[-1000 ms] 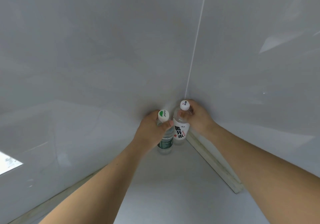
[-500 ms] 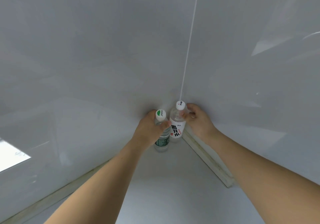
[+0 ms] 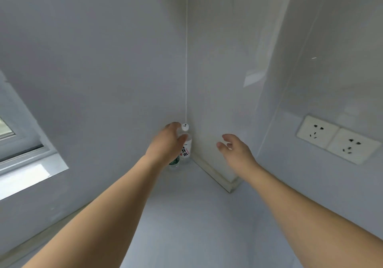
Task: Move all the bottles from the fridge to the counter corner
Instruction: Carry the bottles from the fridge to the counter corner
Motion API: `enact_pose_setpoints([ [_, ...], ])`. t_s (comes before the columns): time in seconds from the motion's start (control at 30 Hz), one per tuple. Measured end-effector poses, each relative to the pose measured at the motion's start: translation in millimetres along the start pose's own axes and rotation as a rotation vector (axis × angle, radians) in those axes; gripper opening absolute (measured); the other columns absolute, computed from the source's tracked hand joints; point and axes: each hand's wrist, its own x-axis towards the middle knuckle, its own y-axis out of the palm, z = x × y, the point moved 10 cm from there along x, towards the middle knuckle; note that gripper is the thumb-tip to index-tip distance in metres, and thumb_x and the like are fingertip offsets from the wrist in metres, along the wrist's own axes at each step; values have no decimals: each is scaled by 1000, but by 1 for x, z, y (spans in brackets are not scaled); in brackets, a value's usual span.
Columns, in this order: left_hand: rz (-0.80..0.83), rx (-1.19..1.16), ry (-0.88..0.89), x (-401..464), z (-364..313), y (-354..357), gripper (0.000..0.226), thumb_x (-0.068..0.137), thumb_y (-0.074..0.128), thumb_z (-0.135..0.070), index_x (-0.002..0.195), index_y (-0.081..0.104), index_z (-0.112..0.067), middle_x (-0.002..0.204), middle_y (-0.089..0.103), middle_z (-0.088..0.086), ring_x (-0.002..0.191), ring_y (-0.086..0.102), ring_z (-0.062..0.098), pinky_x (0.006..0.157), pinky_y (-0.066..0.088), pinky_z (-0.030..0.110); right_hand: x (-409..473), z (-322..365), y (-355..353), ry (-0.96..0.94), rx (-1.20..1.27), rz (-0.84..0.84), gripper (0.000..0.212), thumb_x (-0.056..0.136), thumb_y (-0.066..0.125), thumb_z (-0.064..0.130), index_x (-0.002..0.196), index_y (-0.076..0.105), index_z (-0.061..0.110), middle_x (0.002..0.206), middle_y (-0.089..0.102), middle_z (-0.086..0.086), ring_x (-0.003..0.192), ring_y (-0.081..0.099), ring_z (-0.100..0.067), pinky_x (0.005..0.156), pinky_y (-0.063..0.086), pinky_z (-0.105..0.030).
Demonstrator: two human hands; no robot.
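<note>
white-label bottle [image 3: 186,150], black characters "开水"

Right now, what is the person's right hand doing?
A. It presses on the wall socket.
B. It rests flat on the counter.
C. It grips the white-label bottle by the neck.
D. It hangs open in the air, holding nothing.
D: the right hand hovers with loosely spread fingers, apart from the white-label bottle in the corner and well short of the wall socket.

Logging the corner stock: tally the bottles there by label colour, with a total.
White-label bottle: 1
Green-label bottle: 1, mostly hidden behind the left hand
Total: 2
</note>
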Motion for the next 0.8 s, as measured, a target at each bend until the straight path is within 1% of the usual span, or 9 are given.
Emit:
enact_pose_setpoints([
  [0.2, 45, 140, 192, -70, -91, 0, 47, 100, 43, -36, 143, 37, -17, 148, 41, 3, 129, 44, 28, 100, 40, 39, -91, 2, -81, -32, -130, -73, 49, 98, 48, 36, 142, 40, 18, 148, 40, 2, 135, 39, -16, 111, 32, -33],
  [0.33, 66, 181, 331, -125, -159, 18, 48, 100, 42, -36, 143, 35, -15, 149, 38, 2, 125, 48, 26, 98, 41, 38, -154, -8, -140, -32, -166, -158, 49, 99, 47, 34, 144, 37, 17, 149, 38, 1, 137, 35, -16, 111, 29, -30],
  [0.4, 104, 208, 417, -153, -195, 35, 49, 101, 40, -36, 144, 34, -15, 150, 36, 1, 127, 46, 26, 96, 41, 38, -190, -19, -171, -8, -195, -196, 49, 99, 45, 36, 144, 37, 18, 150, 37, 2, 137, 35, -15, 108, 29, -28],
  [0.5, 151, 221, 527, -184, -241, 58, 49, 101, 39, -37, 144, 32, -15, 152, 33, 0, 133, 38, 24, 100, 39, 38, -239, -37, -212, 57, -248, -265, 49, 99, 44, 38, 144, 36, 20, 150, 35, 4, 130, 42, -16, 100, 31, -25],
  [0.53, 170, 225, 571, -196, -258, 67, 50, 101, 39, -37, 145, 32, -15, 152, 32, 1, 135, 36, 24, 102, 38, 39, -258, -45, -228, 89, -269, -297, 50, 99, 44, 39, 144, 36, 20, 150, 35, 4, 128, 43, -16, 100, 32, -25],
  [0.6, 194, 241, 640, -214, -287, 80, 50, 101, 39, -37, 145, 31, -15, 153, 31, 2, 138, 30, 24, 107, 34, 39, -287, -57, -253, 149, -312, -335, 51, 100, 43, 39, 145, 34, 19, 151, 34, 2, 128, 42, -17, 104, 33, -28],
  [0.67, 220, 264, 757, -239, -324, 96, 50, 102, 38, -35, 146, 30, -13, 154, 29, 3, 141, 24, 24, 113, 25, 38, -323, -72, -281, 230, -358, -396, 52, 100, 42, 39, 146, 33, 18, 152, 32, 1, 131, 40, -18, 107, 33, -31],
  [0.73, 243, 278, 860, -262, -355, 109, 50, 102, 36, -34, 147, 29, -12, 155, 27, 4, 142, 21, 24, 115, 17, 36, -353, -80, -304, 289, -389, -460, 53, 100, 42, 38, 147, 32, 15, 153, 31, -1, 134, 38, -18, 108, 31, -30],
  [0.8, 276, 279, 964, -288, -382, 124, 51, 103, 35, -34, 147, 27, -12, 156, 25, 4, 143, 20, 23, 116, 16, 35, -384, -88, -324, 348, -415, -523, 54, 100, 42, 37, 147, 31, 13, 153, 31, -2, 136, 36, -19, 109, 29, -30],
])
